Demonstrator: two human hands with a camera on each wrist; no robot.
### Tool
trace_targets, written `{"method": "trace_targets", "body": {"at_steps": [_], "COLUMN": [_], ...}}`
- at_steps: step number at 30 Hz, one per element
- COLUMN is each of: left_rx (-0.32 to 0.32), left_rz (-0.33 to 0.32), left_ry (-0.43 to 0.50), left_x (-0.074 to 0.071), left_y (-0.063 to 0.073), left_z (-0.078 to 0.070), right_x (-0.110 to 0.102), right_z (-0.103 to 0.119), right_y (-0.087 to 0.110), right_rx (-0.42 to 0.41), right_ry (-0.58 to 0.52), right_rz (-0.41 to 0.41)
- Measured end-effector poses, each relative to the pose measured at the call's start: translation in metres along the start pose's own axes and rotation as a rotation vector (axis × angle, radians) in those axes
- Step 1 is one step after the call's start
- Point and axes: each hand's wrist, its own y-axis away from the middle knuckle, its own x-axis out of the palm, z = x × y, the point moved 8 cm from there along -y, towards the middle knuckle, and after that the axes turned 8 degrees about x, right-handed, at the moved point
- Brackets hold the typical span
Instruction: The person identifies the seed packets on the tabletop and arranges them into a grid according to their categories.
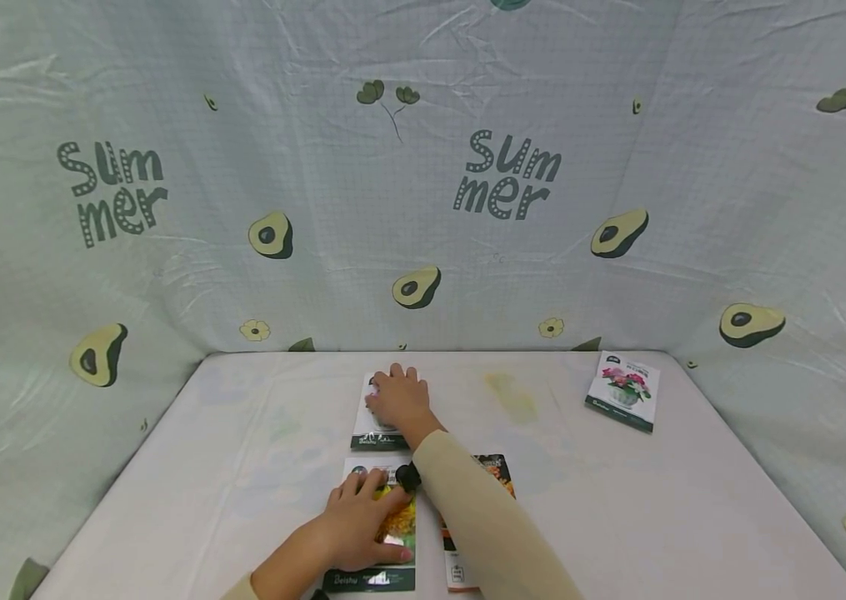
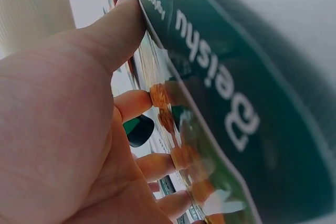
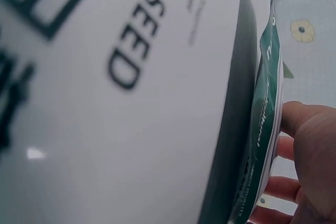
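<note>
A seed packet (image 1: 405, 533) with yellow flowers and a dark green "Beishu" band lies flat near the front of the table. My left hand (image 1: 355, 529) rests on it with fingers spread; the left wrist view shows thumb and fingertips touching the packet's face (image 2: 210, 72). Just behind it lies a second, white seed packet (image 1: 372, 441), also with a green band. My right hand (image 1: 398, 404) lies over that one, covering most of its picture. In the right wrist view the fingers meet the far packet's surface (image 3: 262, 124).
An orange and black packet (image 1: 498, 468) lies right of the near packet, partly hidden beneath my right forearm. Another seed packet (image 1: 623, 392), with pink flowers, sits at the table's back right. A printed curtain (image 1: 347, 183) surrounds the white table (image 1: 693, 517).
</note>
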Motion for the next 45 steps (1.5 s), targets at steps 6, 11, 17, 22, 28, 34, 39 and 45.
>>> {"method": "trace_targets", "body": {"at_steps": [6,11,17,22,28,34,39,45], "left_rx": [-0.003,-0.012,-0.006,0.002,-0.009,-0.016,0.001,0.001], "left_rz": [0.013,0.015,0.014,0.015,0.021,0.025,0.01,0.008], "left_ry": [-0.016,-0.027,-0.021,-0.021,-0.027,-0.028,-0.034,-0.041], "left_x": [-0.007,-0.009,-0.008,-0.007,-0.008,-0.003,0.0,0.001], "left_y": [0.003,0.005,0.004,0.004,0.004,0.001,-0.001,-0.001], "left_z": [-0.008,-0.009,-0.008,-0.006,-0.008,-0.005,-0.002,-0.001], "right_x": [0.002,0.006,0.005,0.003,0.002,0.0,-0.004,-0.006], "right_z": [0.003,0.004,0.006,0.007,0.008,0.007,0.007,0.007], "right_y": [-0.002,-0.005,-0.004,-0.002,0.0,0.001,0.003,0.004], "right_rx": [0.0,0.0,0.003,0.001,-0.008,-0.001,0.006,0.005], "right_ry": [0.002,0.008,0.017,0.018,0.027,0.028,0.021,0.01], "right_rz": [0.006,0.008,0.01,0.018,0.019,0.018,0.007,-0.005]}}
